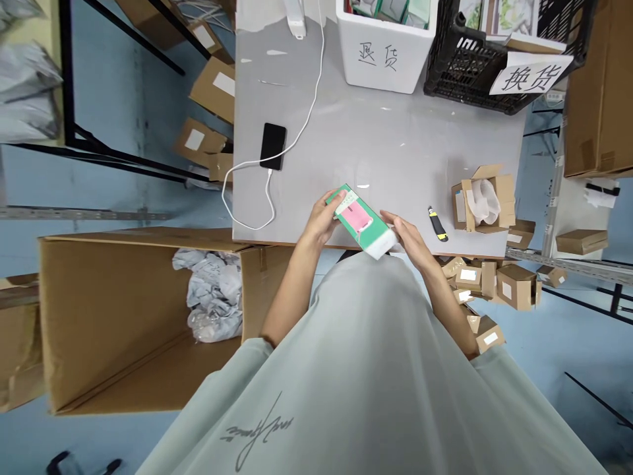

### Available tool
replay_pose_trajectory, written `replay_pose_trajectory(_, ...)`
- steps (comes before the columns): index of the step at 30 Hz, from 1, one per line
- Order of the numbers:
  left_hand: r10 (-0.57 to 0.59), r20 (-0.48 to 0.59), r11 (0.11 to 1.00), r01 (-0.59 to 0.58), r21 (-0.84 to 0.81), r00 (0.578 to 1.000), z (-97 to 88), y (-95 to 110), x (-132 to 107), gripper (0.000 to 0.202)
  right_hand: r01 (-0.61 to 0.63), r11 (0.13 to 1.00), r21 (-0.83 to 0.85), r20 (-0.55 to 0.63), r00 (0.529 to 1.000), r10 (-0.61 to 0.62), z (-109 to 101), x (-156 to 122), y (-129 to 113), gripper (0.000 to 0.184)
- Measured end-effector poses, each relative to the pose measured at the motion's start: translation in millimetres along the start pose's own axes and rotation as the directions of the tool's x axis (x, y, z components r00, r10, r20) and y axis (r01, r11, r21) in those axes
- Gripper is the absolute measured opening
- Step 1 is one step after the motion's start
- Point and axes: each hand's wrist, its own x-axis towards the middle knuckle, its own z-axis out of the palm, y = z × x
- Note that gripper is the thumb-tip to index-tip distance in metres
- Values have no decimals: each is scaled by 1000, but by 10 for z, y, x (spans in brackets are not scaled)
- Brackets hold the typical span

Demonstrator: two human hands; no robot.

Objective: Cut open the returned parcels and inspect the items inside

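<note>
A green and white product box (360, 220) with a pink picture on its face is tilted above the table's near edge. My left hand (322, 218) grips its upper left end, thumb on top. At its lower right end, my right hand (406, 239) has its fingers stretched out beside the white end of the box; whether they touch it I cannot tell. To the right lies a black and yellow utility knife (438, 224). Farther right stands an opened cardboard box (484, 199) with white wrapping inside.
A phone (273, 146) on a white cable lies at the table's left. At the back stand a white bin (386, 63) and a black crate (475, 79). A large carton (123, 316) with crumpled plastic bags is at lower left. Small cartons (514, 288) lie below right.
</note>
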Motion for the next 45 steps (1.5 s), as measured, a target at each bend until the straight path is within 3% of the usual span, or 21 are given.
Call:
replay_pose_trajectory(5,-300,-19,939,291,-182,954,-81,-367,44,52,156,976,-152,-12,987,-160,69,-29,-13,109)
replay_pose_trajectory(8,-383,13,904,378,-199,924,-94,-497,-29,49,197,935,-296,-55,973,-223,151,-28,0,106)
replay_pose_trajectory(13,-328,132,909,351,-224,935,-112,-581,-172,47,192,912,-361,-143,956,-258,178,-4,28,94)
replay_pose_trajectory(18,-153,163,943,194,-270,975,-102,-567,-235,71,143,954,-265,-290,932,-220,69,134,130,94)
replay_pose_trajectory(21,-96,136,955,130,-268,986,-75,-566,-202,87,100,977,-187,-306,939,-154,15,223,189,99)
replay_pose_trajectory(24,-88,85,967,106,-232,992,-46,-590,-147,86,71,986,-148,-286,952,-111,-44,255,200,105)
replay_pose_trajectory(27,-108,70,975,120,-187,992,-50,-621,-99,67,95,973,-210,-207,968,-139,-144,246,173,106)
replay_pose_trajectory(30,-208,114,967,221,-126,972,-102,-626,-58,57,187,940,-285,-98,970,-223,-264,251,173,106)
replay_pose_trajectory(33,-343,158,931,358,-73,926,-165,-594,-41,49,233,938,-258,-77,963,-260,-356,292,236,93)
replay_pose_trajectory(37,-375,247,912,404,-76,894,-167,-536,-100,47,211,956,-202,-156,957,-244,-402,371,379,88)
replay_pose_trajectory(42,-191,259,964,231,-134,947,-54,-502,-209,62,102,969,-225,-346,921,-177,-393,477,543,89)
replay_pose_trajectory(45,-183,213,975,205,-87,960,-14,-472,-233,78,47,972,-231,-388,911,-137,-426,516,582,90)
